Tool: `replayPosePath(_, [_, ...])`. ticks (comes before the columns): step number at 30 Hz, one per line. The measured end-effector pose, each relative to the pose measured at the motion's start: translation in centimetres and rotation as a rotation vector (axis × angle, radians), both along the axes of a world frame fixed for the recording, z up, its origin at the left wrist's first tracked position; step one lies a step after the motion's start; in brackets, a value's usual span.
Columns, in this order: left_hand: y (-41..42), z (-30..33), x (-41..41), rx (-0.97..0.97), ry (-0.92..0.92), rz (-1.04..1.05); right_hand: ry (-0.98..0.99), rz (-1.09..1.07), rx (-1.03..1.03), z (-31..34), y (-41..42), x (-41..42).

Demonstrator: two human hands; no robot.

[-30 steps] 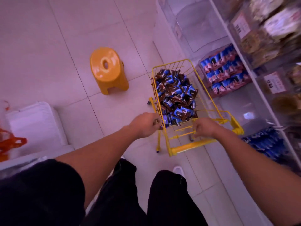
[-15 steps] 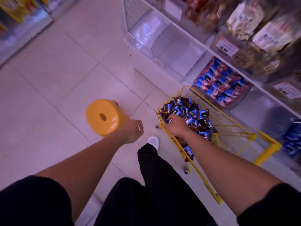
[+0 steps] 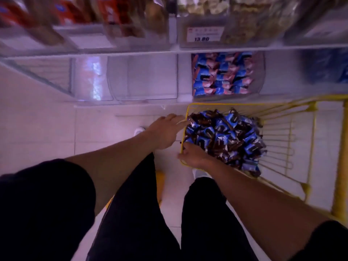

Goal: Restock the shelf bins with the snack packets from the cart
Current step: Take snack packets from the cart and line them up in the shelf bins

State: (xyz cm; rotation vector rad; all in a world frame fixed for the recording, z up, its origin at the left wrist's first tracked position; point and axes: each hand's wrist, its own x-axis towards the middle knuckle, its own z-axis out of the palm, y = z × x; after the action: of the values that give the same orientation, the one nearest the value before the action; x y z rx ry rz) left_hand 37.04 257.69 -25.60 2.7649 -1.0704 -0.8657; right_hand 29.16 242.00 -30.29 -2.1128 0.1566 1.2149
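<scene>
My left hand [image 3: 165, 131] reaches with a wide grip; my right hand's [image 3: 194, 157] grip pinches snack packets [image 3: 226, 136] at the cart's [image 3: 282, 147] nine o'clock.

A white tiled floor [image 3: 105, 129] runs up to the foot of the shelving. A price tag [image 3: 204, 34] with printed digits sits on the front edge of the upper level, its small print too blurred to read. Black trouser legs [image 3: 131, 213] fill the lower middle of the view. A yellow stool [image 3: 160, 185] shows partly between them, and a white shoe [image 3: 139, 130] rests on the tiles farther left.
</scene>
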Motion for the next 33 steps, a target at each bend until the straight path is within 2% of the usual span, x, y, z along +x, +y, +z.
replayPosePath(2, [-0.7,-2.8,2.0,0.046,-0.071,-0.351,-0.045,-0.085,-0.034,-1.3,1.0,-1.2])
replayPosePath(3, [-0.9,-4.1,2.3,0.037,-0.058,-0.458,-0.078,-0.131,-0.057,-1.4,1.2,-1.8])
replayPosePath(6, [-1.3,-6.3,3.0,-0.078,0.037,-0.605,-0.169,-0.301,-0.068,-1.9,1.6,-3.6])
replayPosePath(8, [-1.3,-6.4,2.7,-0.110,0.078,-0.743,-0.140,-0.381,-0.015,-2.2,1.4,-4.8])
replayPosePath(11, [-0.7,-6.6,1.1,-0.086,0.102,-0.773,-0.113,-0.364,0.028,-2.6,1.5,-6.1])
replayPosePath(13, [0.1,-6.9,0.0,-0.136,0.120,-0.691,-0.128,-0.310,-0.020,-2.7,1.9,-6.8])
replayPosePath(15, [1.2,-6.9,-0.5,-0.254,0.115,-0.645,-0.201,-0.228,-0.143,-2.9,2.7,-7.7])
replayPosePath(17, [2.4,-7.3,-0.2,-0.415,0.033,-0.627,-0.291,-0.176,-0.264,-3.1,3.6,-7.8])
replayPosePath(21, [2.9,-9.2,0.9,-0.645,-0.063,-0.645,-0.443,-0.199,-0.397,-3.8,4.5,-7.0])
replayPosePath(25, [2.1,-12.0,4.0,-0.855,-0.180,-0.796,-0.596,-0.133,-0.273,-4.5,3.7,-5.6])
replayPosePath(27, [1.8,-13.3,5.4,-0.962,-0.267,-0.827,-0.628,-0.068,-0.285,-4.8,3.4,-4.8])
replayPosePath(29, [1.5,-14.3,6.2,-1.015,-0.338,-0.832,-0.667,-0.020,-0.315,-5.3,3.2,-3.9])
replayPosePath(33, [1.2,-15.5,7.3,-1.058,-0.400,-0.868,-0.713,-0.055,-0.334,-5.6,3.8,-2.8])
